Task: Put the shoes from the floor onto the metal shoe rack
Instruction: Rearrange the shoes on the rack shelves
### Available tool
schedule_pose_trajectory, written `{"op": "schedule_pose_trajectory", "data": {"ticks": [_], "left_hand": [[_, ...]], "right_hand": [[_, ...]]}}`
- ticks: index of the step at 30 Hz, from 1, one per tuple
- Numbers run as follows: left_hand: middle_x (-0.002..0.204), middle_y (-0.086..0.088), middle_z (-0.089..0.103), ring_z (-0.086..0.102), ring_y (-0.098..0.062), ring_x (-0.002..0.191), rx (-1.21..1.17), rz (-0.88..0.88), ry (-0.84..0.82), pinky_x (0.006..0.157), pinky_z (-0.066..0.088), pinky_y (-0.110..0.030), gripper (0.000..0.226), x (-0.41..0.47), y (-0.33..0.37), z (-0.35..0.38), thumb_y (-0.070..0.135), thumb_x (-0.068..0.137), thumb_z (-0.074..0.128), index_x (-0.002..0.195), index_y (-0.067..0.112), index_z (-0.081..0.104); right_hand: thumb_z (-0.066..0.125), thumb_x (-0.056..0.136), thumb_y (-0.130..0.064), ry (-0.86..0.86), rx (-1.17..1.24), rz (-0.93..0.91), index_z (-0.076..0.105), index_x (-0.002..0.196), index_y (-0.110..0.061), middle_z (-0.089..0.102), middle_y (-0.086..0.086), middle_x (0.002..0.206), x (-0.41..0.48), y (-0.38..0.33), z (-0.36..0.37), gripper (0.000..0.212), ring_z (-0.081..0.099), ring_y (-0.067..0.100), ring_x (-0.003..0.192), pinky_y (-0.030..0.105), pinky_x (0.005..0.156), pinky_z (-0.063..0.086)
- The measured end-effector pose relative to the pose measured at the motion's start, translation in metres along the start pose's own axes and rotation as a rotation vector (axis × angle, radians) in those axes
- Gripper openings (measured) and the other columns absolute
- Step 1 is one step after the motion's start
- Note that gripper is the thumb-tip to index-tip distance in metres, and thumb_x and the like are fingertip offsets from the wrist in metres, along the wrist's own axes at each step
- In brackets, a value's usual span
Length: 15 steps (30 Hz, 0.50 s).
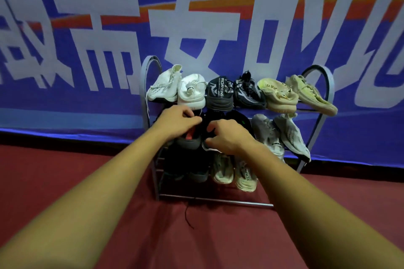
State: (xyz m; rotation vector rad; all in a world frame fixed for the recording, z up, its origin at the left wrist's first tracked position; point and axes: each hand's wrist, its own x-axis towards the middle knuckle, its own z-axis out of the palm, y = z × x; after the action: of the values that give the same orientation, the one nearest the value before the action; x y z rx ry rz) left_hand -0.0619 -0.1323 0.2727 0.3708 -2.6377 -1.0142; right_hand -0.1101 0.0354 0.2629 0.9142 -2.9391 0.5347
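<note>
1. The left hand [179, 123] works at the left half of the middle shelf of the metal shoe rack [144, 76]. Its fingers are curled and pinch the collar of the red-lined dark shoe [188, 141].
2. The right hand [227, 135] sits just beside it at the centre of the same shelf. Its fingers are curled round the collar of the black shoe [238, 119]. Neither hand is spread flat.
3. Location: both shoes lie on the middle shelf, and the red-lined one has its grey toe toward the rack's front. No loose shoe shows on the red carpet [87, 181] in front of the rack, so the task looks nearly complete.
4. Handling: the uppers appear to be knit or mesh, so they are probably light and soft. A collar will likely collapse under a pinch, while the sole should be stiffer. Grip at the heel collar, or support the shoe under the sole.
5. Surroundings:
   - Top shelf, left to right: white pair [192, 91], dark pair [218, 96], yellowish pair [277, 95].
   - Middle shelf, right end: grey-white pair [266, 133].
   - Bottom shelf: dark pair [185, 166], cream pair [223, 169].
   - Behind the rack: blue banner [87, 39].
6. Obstructions:
   - The white pair's toes overhang just above the left hand.
   - The grey-white pair limits sideways room.
   - A black lace [189, 216] trails from the rack's foot onto the carpet and could snag.
</note>
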Motion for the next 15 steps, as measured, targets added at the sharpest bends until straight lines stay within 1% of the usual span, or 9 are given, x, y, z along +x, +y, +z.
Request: {"op": "schedule_pose_trajectory", "data": {"ticks": [2,4,5,6,8,10,12,13,15], "left_hand": [[0.092,-0.005,0.073,0.067,-0.022,0.088,-0.117,-0.091,0.054,0.081,0.052,-0.036,0.048,0.011,0.006,-0.001,0.052,0.081,0.071,0.094,0.006,0.074],[0.094,-0.007,0.074,0.069,-0.025,0.089,-0.314,-0.204,0.112,0.076,0.052,-0.037,0.066,0.02,0.009,0.002,0.066,0.07,0.067,0.095,0.004,0.074],[0.092,-0.005,0.074,0.068,-0.024,0.085,-0.415,-0.254,0.144,0.07,0.049,-0.034,0.065,0.023,0.012,0.004,0.068,0.068,0.066,0.09,0.008,0.075],[0.085,-0.004,0.074,0.066,-0.02,0.077,-0.487,-0.301,0.178,0.063,0.045,-0.029,0.058,0.024,0.015,0.006,0.068,0.071,0.066,0.082,0.011,0.073],[0.074,0.0,0.071,0.061,-0.017,0.067,-0.536,-0.361,0.234,0.057,0.039,-0.028,0.052,0.027,0.016,0.008,0.065,0.078,0.065,0.073,0.013,0.07],[0.079,0.0,0.072,0.063,-0.016,0.072,-0.589,-0.42,0.182,0.056,0.039,-0.027,0.055,0.026,0.014,0.011,0.068,0.079,0.063,0.081,0.014,0.07],[0.091,0.0,0.073,0.065,-0.014,0.081,-0.744,-0.495,0.03,0.06,0.042,-0.025,0.051,0.024,0.013,0.012,0.068,0.08,0.063,0.094,0.019,0.067],[0.095,-0.001,0.073,0.065,-0.015,0.085,-0.837,-0.528,-0.035,0.065,0.043,-0.025,0.045,0.024,0.013,0.011,0.065,0.081,0.065,0.096,0.022,0.065],[0.097,-0.002,0.073,0.065,-0.014,0.088,-0.996,-0.572,-0.079,0.071,0.044,-0.026,0.035,0.026,0.017,0.009,0.054,0.082,0.07,0.099,0.024,0.063]], "right_hand": [[0.066,0.081,-0.037,0.041,-0.038,-0.02,0.066,0.112,-0.025,0.069,0.004,0.11,0.001,0.0,-0.006,0.034,0.064,0.03,0.102,0.035,0.076,0.051],[0.065,0.084,-0.035,0.092,-0.049,-0.008,0.065,0.116,-0.023,0.069,0.006,0.115,0.004,0.003,-0.01,0.035,0.063,0.031,0.106,0.036,0.08,0.051],[0.064,0.084,-0.035,0.105,-0.05,0.0,0.065,0.119,-0.023,0.068,0.006,0.117,0.005,0.004,-0.01,0.037,0.062,0.031,0.108,0.037,0.082,0.051],[0.064,0.084,-0.035,0.111,-0.047,0.007,0.064,0.121,-0.023,0.068,0.006,0.119,0.008,0.005,-0.009,0.038,0.062,0.031,0.11,0.037,0.083,0.051],[0.064,0.084,-0.036,0.118,-0.035,0.012,0.063,0.123,-0.024,0.067,0.007,0.122,0.014,0.006,-0.005,0.041,0.062,0.032,0.112,0.038,0.086,0.051],[0.064,0.084,-0.036,0.121,-0.026,0.016,0.063,0.122,-0.023,0.067,0.007,0.121,0.019,0.003,-0.001,0.041,0.061,0.032,0.112,0.038,0.085,0.051],[0.064,0.085,-0.035,0.12,-0.002,0.022,0.064,0.121,-0.021,0.068,0.007,0.119,0.023,-0.002,0.002,0.039,0.062,0.031,0.112,0.037,0.084,0.05],[0.064,0.085,-0.035,0.119,0.012,0.02,0.064,0.12,-0.021,0.068,0.008,0.118,0.024,-0.005,0.003,0.038,0.062,0.032,0.111,0.036,0.083,0.049],[0.063,0.084,-0.036,0.125,0.025,0.008,0.065,0.117,-0.021,0.069,0.008,0.114,0.025,-0.013,0.001,0.036,0.063,0.033,0.108,0.036,0.079,0.048]]}}
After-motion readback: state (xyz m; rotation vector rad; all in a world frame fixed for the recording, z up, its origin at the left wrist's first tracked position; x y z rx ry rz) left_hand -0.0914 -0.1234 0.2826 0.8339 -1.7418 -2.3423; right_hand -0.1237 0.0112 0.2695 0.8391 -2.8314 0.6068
